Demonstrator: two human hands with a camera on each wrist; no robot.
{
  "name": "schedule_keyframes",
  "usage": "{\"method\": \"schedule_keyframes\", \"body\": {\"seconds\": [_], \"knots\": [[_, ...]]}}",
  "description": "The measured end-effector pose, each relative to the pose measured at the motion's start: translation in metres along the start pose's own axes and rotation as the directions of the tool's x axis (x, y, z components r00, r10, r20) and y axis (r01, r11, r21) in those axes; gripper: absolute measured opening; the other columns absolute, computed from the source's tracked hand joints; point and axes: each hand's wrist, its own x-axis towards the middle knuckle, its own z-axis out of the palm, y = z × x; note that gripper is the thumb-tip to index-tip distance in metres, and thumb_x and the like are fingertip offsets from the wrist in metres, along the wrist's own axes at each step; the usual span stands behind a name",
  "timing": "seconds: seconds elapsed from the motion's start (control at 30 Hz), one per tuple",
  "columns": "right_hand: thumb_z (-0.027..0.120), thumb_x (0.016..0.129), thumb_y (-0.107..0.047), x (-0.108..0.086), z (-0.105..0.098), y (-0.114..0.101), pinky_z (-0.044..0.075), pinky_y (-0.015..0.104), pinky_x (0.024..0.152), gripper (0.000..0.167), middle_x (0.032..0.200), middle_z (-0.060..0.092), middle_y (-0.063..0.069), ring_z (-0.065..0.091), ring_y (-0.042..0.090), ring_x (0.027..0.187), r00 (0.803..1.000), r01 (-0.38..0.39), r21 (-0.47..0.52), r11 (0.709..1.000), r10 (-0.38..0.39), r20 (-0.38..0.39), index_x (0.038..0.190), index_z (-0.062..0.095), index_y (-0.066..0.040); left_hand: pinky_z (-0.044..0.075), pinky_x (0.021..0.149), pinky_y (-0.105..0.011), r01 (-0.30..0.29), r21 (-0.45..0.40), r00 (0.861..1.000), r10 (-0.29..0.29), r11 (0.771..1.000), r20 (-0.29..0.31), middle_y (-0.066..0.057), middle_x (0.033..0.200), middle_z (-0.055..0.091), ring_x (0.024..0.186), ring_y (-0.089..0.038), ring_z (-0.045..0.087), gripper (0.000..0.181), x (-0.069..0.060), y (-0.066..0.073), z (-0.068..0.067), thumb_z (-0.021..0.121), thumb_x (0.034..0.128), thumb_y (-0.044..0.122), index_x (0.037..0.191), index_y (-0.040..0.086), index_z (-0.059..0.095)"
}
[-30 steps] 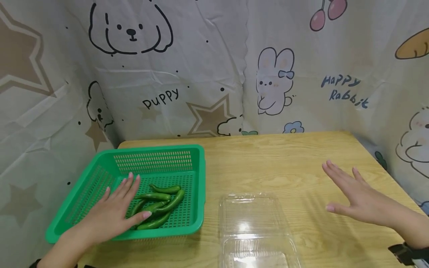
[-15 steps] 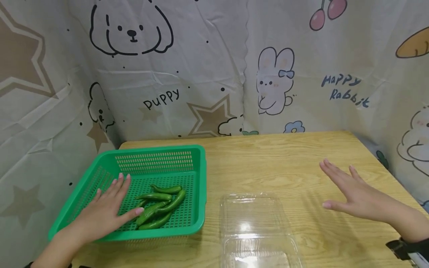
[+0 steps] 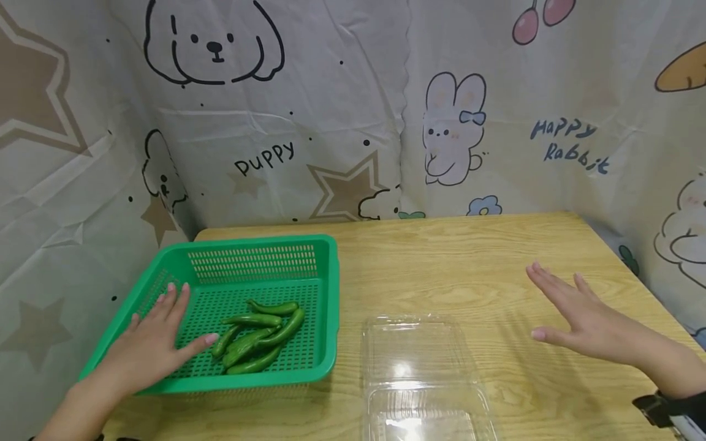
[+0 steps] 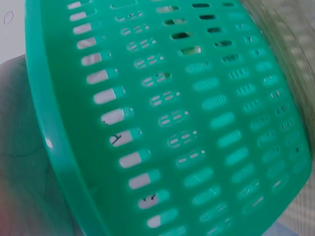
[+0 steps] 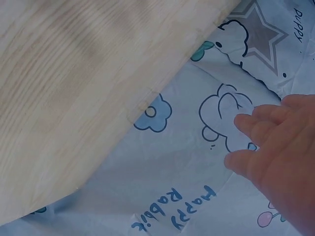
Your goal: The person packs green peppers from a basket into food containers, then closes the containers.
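Observation:
A green plastic basket (image 3: 331, 294) stands on the left of the table, and several green chili peppers (image 3: 254, 343) lie in a pile on its floor. Over the basket's left part I hold my left hand (image 3: 149, 349), fingers straight and thumb spread toward the peppers; nothing is in it. The basket's slotted wall (image 4: 162, 113) fills most of the left wrist view. My right hand (image 3: 590, 321) hovers above the right side of the table with its fingers extended and holds nothing. Between the hands lies a clear plastic clamshell box (image 3: 413, 355), opened flat, its near end cut off by the frame.
The wood-grain table (image 3: 441, 263) runs back to a cloth curtain (image 3: 331, 92) printed with cartoon animals and stars. More curtain hangs close along the left side. The table's right edge shows beyond my right hand.
My left hand has moved left, away from the peppers, uncovering more of them. My right hand has shifted only very slightly. The basket, peppers and clamshell box have stayed in place.

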Motion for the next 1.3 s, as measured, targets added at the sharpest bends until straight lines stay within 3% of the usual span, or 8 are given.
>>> {"method": "schedule_keyframes", "body": {"seconds": [0.07, 0.2, 0.4, 0.57, 0.67, 0.77, 1.1, 1.3], "knots": [[0.066, 0.088, -0.027, 0.0, 0.001, -0.001, -0.01, 0.056, 0.115, 0.092, 0.153, 0.016, 0.027, -0.001, 0.008, 0.143, 0.999, -0.036, 0.076, 0.996, 0.033, 0.035, 0.153, 0.003, -0.015, 0.018, 0.092, -0.08, 0.011, -0.018, 1.0, -0.011, 1.0, 0.001, -0.036, 0.15, 0.004, 0.135, -0.054, 0.014, 0.099, 0.0, -0.004, 0.001, 0.046, 0.0908, 0.061, 0.15, 0.001, -0.006], [0.063, 0.091, -0.026, -0.001, 0.003, -0.005, 0.0, 0.019, 0.116, 0.09, 0.155, 0.011, 0.024, 0.014, 0.046, 0.14, 0.99, -0.114, 0.17, 0.979, 0.098, 0.097, 0.153, -0.001, -0.018, 0.016, 0.09, -0.081, 0.029, -0.051, 1.0, -0.029, 0.998, 0.008, -0.037, 0.15, -0.001, 0.135, -0.055, 0.008, 0.098, 0.001, -0.01, 0.0, 0.046, 0.0915, 0.06, 0.149, 0.0, -0.007], [0.063, 0.091, -0.024, -0.001, 0.004, -0.008, 0.002, -0.005, 0.093, 0.09, 0.155, 0.008, 0.025, 0.016, 0.054, 0.135, 0.987, -0.134, 0.189, 0.973, 0.115, 0.109, 0.153, -0.002, -0.016, 0.011, 0.092, -0.081, 0.049, -0.1, 0.998, -0.046, 0.994, 0.032, -0.035, 0.149, -0.01, 0.136, -0.053, -0.002, 0.098, 0.001, -0.019, -0.004, 0.045, 0.0931, 0.058, 0.148, -0.001, -0.011], [0.059, 0.094, -0.023, -0.001, 0.005, -0.009, 0.006, 0.004, 0.104, 0.086, 0.156, 0.006, 0.024, 0.015, 0.054, 0.135, 0.979, -0.171, 0.252, 0.952, 0.137, 0.147, 0.153, -0.003, -0.021, 0.01, 0.094, -0.08, 0.052, -0.164, 0.999, -0.048, 0.985, 0.025, -0.03, 0.151, -0.014, 0.135, -0.055, 0.002, 0.095, -0.002, -0.029, -0.006, 0.044, 0.0954, 0.053, 0.147, -0.001, -0.013], [0.059, 0.094, -0.024, -0.001, 0.006, -0.01, 0.018, 0.046, 0.116, 0.085, 0.155, 0.008, 0.025, 0.018, 0.056, 0.134, 0.975, -0.189, 0.258, 0.947, 0.151, 0.163, 0.153, -0.002, -0.02, 0.014, 0.094, -0.079, 0.062, -0.19, 0.998, -0.058, 0.98, 0.025, -0.027, 0.151, -0.015, 0.133, -0.057, 0.006, 0.092, -0.003, -0.037, -0.006, 0.043, 0.0962, 0.052, 0.147, -0.001, -0.013], [0.059, 0.093, -0.025, 0.0, 0.006, -0.011, 0.028, 0.073, 0.094, 0.086, 0.154, 0.012, 0.027, 0.023, 0.056, 0.132, 0.973, -0.193, 0.238, 0.952, 0.155, 0.172, 0.153, -0.002, -0.018, 0.02, 0.092, -0.077, 0.089, -0.205, 0.996, -0.083, 0.975, 0.034, -0.026, 0.152, -0.014, 0.13, -0.06, 0.011, 0.09, -0.004, -0.044, -0.006, 0.042, 0.0967, 0.053, 0.148, -0.001, -0.01], [0.061, 0.093, -0.026, 0.001, 0.01, -0.015, 0.047, 0.053, 0.092, 0.084, 0.152, 0.028, 0.018, 0.03, 0.0, 0.132, 0.983, -0.133, 0.149, 0.98, 0.111, 0.148, 0.153, 0.002, -0.024, 0.02, 0.092, -0.076, 0.158, -0.183, 0.987, -0.151, 0.97, 0.049, -0.039, 0.146, -0.004, 0.124, -0.065, 0.014, 0.086, -0.01, -0.07, -0.002, 0.039, 0.0987, 0.05, 0.143, -0.016, 0.004], [0.061, 0.093, -0.025, 0.0, 0.012, -0.018, 0.051, 0.047, 0.09, 0.084, 0.149, 0.034, 0.019, 0.04, 0.009, 0.129, 0.985, -0.118, 0.143, 0.983, 0.097, 0.142, 0.153, 0.003, -0.023, 0.02, 0.09, -0.077, 0.176, -0.18, 0.984, -0.167, 0.968, 0.063, -0.04, 0.144, -0.006, 0.122, -0.066, 0.014, 0.085, -0.011, -0.078, 0.002, 0.036, 0.0995, 0.049, 0.141, -0.019, 0.006]]}}
